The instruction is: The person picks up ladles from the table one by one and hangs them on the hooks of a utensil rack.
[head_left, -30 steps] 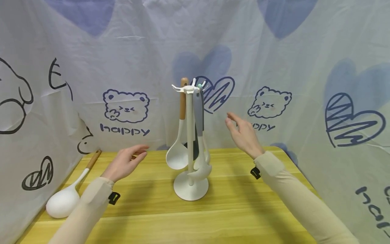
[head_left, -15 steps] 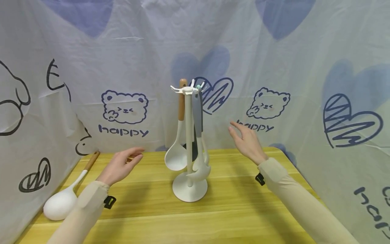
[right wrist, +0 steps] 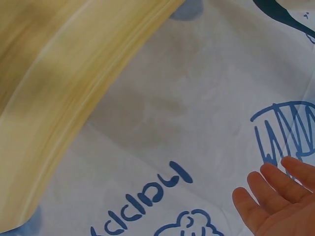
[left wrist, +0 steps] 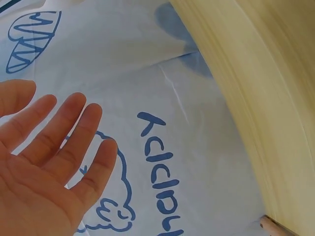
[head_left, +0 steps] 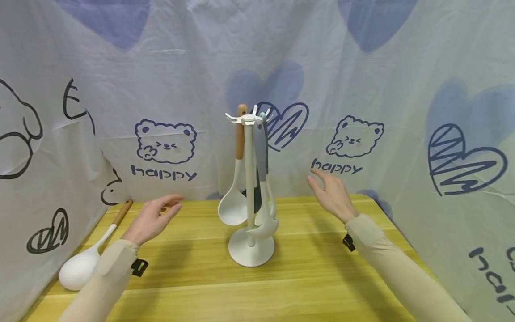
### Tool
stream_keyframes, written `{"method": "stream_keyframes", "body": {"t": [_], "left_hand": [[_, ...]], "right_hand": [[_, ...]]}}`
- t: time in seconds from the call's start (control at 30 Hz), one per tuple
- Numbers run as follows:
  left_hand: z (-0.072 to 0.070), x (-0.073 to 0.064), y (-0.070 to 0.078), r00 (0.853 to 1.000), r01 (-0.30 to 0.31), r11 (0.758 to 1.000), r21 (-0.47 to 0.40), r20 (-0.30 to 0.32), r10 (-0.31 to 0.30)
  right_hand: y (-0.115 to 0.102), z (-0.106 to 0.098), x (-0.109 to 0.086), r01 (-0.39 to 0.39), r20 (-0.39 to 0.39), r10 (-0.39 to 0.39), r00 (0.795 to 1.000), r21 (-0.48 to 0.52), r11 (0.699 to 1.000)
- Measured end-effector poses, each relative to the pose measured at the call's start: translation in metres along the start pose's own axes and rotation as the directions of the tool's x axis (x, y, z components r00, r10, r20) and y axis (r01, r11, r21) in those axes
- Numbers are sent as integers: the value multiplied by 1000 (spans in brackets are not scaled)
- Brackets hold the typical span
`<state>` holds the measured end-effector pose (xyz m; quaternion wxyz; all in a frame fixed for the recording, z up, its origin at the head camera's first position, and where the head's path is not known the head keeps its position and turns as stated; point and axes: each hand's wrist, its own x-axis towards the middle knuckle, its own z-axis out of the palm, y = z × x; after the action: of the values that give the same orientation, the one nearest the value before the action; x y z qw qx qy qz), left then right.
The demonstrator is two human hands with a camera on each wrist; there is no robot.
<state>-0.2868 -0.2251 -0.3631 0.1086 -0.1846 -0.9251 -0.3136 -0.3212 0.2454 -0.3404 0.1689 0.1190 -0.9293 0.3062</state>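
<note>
A white utensil stand (head_left: 249,179) with a round base rises from the middle of the table in the head view. From its hooks hang a white ladle (head_left: 233,208) with a wooden handle, a grey-handled white ladle (head_left: 265,226) and a dark utensil (head_left: 257,197) partly hidden behind the pole. My left hand (head_left: 150,219) hovers left of the stand, fingers relaxed and holding nothing. To the stand's right my right hand (head_left: 334,197) is held in the air, also empty. Both wrist views show the fingers loosely spread, apart from any object.
Along the table's left edge lies another large white ladle (head_left: 82,268) with a wooden handle, partly behind the left sleeve. The wooden table (head_left: 241,295) is enclosed at the back and sides by a printed white curtain (head_left: 209,58).
Both hands have drawn outward, away from the stand, the left to the left and the right to the right and lower. The stand and utensils stay in place.
</note>
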Motion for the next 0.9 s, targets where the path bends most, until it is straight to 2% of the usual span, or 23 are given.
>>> {"method": "stream_keyframes", "body": {"t": [0.23, 0.63, 0.9], "left_hand": [[-4, -4, -7, 999, 32, 999, 0, 2, -32], [-8, -8, -25, 999, 53, 999, -4, 7, -53], [-14, -7, -38, 995, 100, 994, 40, -8, -100]], "right_hand": [[10, 5, -6, 14, 42, -12, 999, -55, 998], [31, 14, -11, -34, 96, 44, 994, -96, 995], [35, 18, -13, -34, 77, 43, 996, -107, 994]]}}
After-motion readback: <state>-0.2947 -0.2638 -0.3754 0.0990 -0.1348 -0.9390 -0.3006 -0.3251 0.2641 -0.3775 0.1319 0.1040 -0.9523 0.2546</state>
